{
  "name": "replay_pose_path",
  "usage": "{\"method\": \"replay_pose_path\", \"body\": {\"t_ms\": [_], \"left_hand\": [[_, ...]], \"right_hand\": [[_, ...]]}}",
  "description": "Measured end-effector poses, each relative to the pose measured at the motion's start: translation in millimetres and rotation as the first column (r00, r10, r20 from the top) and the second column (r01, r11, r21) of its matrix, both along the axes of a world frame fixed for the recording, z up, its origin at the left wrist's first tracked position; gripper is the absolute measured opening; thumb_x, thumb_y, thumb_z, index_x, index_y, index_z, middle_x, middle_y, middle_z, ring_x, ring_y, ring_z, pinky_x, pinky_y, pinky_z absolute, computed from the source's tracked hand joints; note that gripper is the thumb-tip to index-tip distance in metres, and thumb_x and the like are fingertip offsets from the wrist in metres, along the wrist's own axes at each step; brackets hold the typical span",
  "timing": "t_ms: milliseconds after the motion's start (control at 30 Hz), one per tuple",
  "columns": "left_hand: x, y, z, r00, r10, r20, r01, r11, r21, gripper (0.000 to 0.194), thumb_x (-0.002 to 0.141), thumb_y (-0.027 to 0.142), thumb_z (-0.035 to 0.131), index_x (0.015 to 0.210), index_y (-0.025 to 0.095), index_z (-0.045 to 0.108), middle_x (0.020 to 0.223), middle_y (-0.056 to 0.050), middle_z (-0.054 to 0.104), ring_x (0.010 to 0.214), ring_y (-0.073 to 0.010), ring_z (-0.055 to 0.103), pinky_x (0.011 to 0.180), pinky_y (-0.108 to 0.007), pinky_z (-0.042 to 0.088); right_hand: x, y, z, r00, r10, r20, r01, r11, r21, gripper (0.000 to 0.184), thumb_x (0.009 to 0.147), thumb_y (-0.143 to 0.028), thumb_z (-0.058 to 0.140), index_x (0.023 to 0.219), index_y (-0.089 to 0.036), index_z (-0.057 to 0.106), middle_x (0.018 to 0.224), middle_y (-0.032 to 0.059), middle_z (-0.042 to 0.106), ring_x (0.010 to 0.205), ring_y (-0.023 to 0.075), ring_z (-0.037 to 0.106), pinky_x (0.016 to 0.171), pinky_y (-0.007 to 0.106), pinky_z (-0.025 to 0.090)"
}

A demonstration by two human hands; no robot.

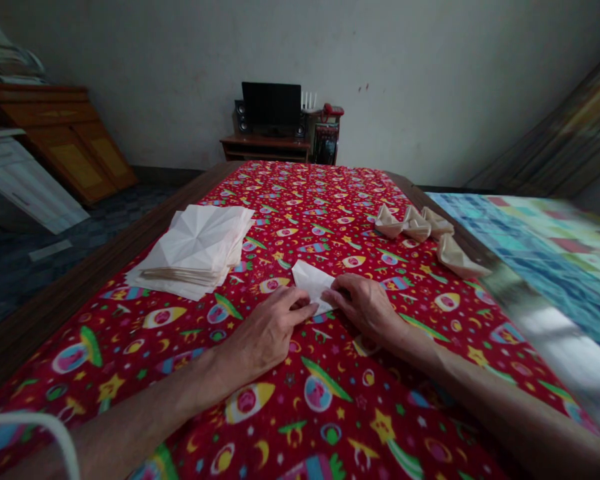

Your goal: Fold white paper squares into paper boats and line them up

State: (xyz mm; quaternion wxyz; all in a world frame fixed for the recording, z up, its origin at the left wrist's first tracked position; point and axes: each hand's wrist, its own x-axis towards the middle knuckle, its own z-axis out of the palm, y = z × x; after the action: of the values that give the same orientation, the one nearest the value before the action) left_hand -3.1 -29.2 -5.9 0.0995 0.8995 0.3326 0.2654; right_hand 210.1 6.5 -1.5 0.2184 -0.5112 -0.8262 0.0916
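Observation:
A small folded piece of white paper (311, 280) lies on the red patterned tablecloth (330, 200) in the middle of the table. My left hand (265, 333) rests on the cloth with its fingertips pinched on the paper's near edge. My right hand (365, 307) presses down on the paper's near right corner, fingers together. To the left of the hands sits a stack of creased white paper sheets (195, 250). At the right stand several folded beige paper shapes (420, 230).
The table's dark wooden edge (55, 300) runs along the left. A bed with a checked cover (545, 260) is at the right. A low stand with a black monitor (271, 107) is against the far wall, wooden cabinets (65, 140) at the far left.

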Motion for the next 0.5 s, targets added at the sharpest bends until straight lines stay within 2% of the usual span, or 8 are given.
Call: {"method": "replay_pose_path", "body": {"t_ms": [300,500], "left_hand": [[-1.2,-2.5,1.8,0.996,-0.002,-0.09,0.005,1.0,0.028,0.039,0.088,0.004,0.039,0.121,0.017,0.055,0.114,-0.009,0.052,0.104,-0.0204,0.049,0.092,-0.036,0.047],[-2.9,-5.1,6.1,0.989,-0.006,-0.148,0.008,1.0,0.018,0.04,0.087,0.003,0.04,0.121,0.018,0.053,0.116,-0.008,0.053,0.108,-0.02,0.048,0.094,-0.035,0.047]], "right_hand": [[-2.1,-2.5,4.9,0.999,-0.012,0.039,0.012,1.0,-0.007,0.024,0.088,-0.037,0.051,0.077,-0.018,0.062,0.07,0.0018,0.061,0.061,0.0121,0.051,0.056,0.023,0.029],[-4.8,-1.7,3.4,0.994,-0.025,0.106,0.021,0.999,0.039,0.024,0.088,-0.034,0.051,0.074,-0.017,0.06,0.069,0.0026,0.059,0.064,0.0134,0.051,0.057,0.024,0.029]]}}
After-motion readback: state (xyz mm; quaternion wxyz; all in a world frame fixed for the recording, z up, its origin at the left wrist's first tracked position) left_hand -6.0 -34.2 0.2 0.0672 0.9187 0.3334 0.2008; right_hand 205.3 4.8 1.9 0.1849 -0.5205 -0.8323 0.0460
